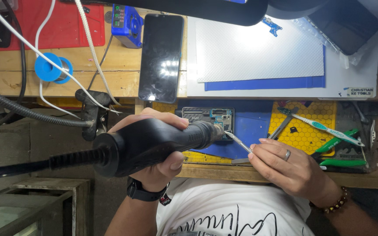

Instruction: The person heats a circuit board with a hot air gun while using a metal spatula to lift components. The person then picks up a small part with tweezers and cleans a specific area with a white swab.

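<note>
Gripping ribbed black hot-air handle [154, 142], thin steel tweezers [238, 142]

Bright, even light fell from above onto the counter [154, 65], leaving glare spots on the dark phone screen [160, 57]. The view was sharp at centre; the near left corner lay dim.

Wooden workbench [123, 65], red mat [66, 22], blue solder spool [51, 69], dark phone [161, 57], white board [351, 74], blue mat [252, 124]
</note>
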